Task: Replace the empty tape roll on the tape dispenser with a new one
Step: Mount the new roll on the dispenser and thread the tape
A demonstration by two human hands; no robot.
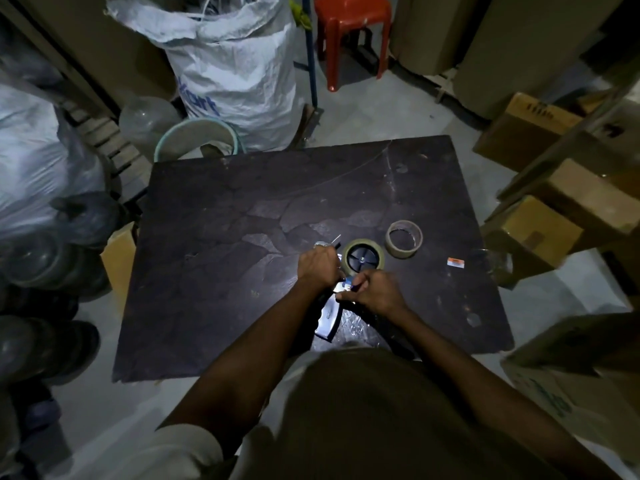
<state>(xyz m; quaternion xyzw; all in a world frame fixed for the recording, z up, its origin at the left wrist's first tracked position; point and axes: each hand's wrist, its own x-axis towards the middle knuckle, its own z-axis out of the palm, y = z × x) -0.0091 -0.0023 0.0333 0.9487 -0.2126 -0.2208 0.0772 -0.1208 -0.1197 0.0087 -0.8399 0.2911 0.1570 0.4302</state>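
Left hand (318,266) clamped on metal-and-black tape dispenser (329,315); right hand (375,292) pinching film at 5 o'clock of mounted tan tape roll (363,261). Risk: film folding, sticking to itself.

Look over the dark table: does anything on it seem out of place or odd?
Little stands out. A small orange-and-white scrap lies stray right of the loose, nearly empty cardboard tape roll. The dark worn tabletop looks cracked and patchy.
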